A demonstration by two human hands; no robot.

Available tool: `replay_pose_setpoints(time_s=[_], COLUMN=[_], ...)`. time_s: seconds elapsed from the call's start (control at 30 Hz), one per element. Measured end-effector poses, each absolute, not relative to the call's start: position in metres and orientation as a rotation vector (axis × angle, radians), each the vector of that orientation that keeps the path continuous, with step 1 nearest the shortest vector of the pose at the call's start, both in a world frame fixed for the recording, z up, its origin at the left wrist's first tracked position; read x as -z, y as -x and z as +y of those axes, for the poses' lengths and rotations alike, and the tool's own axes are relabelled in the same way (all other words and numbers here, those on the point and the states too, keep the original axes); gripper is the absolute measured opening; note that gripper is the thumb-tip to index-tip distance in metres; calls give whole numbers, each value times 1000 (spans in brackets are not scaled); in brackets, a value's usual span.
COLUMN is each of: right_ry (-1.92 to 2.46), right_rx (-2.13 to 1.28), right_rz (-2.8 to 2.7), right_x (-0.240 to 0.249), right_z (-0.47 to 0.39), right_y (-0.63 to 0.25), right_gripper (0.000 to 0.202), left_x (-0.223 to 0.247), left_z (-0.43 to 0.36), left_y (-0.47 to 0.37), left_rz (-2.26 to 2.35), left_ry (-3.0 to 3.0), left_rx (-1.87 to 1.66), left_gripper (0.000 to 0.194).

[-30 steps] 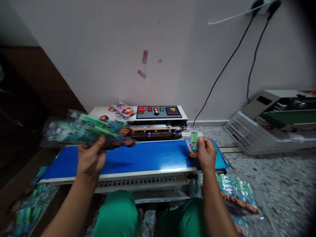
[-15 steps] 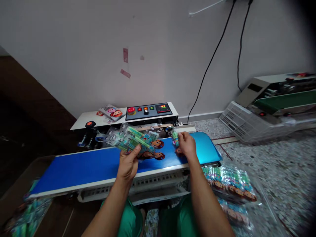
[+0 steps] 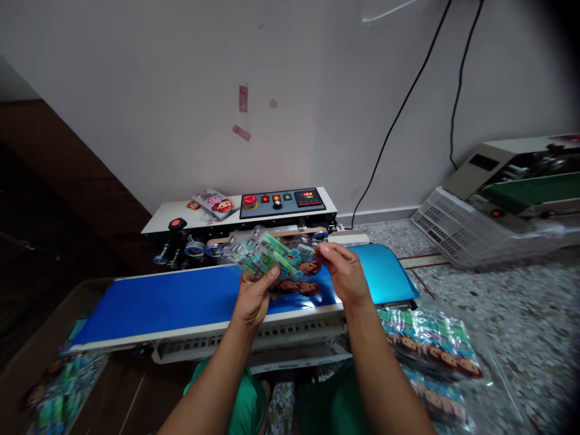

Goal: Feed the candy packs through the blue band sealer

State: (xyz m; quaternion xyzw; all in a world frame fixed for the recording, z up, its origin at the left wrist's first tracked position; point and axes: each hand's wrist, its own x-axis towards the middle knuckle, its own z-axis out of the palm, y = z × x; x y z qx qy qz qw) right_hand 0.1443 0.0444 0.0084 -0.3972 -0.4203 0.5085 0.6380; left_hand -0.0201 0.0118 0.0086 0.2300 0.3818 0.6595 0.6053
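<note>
My left hand grips a fanned bunch of clear packets with green sticks and printed cartoon heads, thumb on top. They hang above the blue belt of a machine. My right hand is pinched at the right edge of the bunch, near a cartoon head; what lies between its fingertips is too small to make out. Behind the belt, the machine's control panel has a red knob and a lit display.
More packets lie in a clear bag on the speckled floor at the right and in a cardboard box at lower left. A flat packet rests on the machine top. A second machine stands over a white crate.
My right hand no longer has the single packet it held over the belt's right part and is now close beside the bunch. The view has shifted slightly.
</note>
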Motion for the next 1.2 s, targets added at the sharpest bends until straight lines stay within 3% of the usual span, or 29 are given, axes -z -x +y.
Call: replay_pose_setpoints(time_s=[0.33, 0.67, 0.87, 1.0, 1.13, 1.2], right_ry=[1130, 1396, 1195, 1047, 980, 982], right_rx=[-764, -263, -817, -1180, -1297, -1175], right_rz=[-885, -1011, -1238, -1239, -1172, -1101], right_x=[-22, -38, -41, -39, -33, -30], right_z=[37, 25, 18, 17, 21, 24], right_y=[-148, -161, -145, -147, -153, -153], right_gripper=[29, 30, 33, 32, 30, 31], left_x=[-8, -11, -9, -9, -7, -7], left_z=[17, 13, 2, 1, 5, 7], left_y=[26, 41, 24, 18, 18, 18], left_rz=[879, 938, 842, 842, 843, 838], left_ry=[-458, -731, -929, -922, -843, -799], left_rx=[-1518, -1594, -1218, -1201, -1318, -1357], left_gripper=[27, 25, 41, 39, 30, 27])
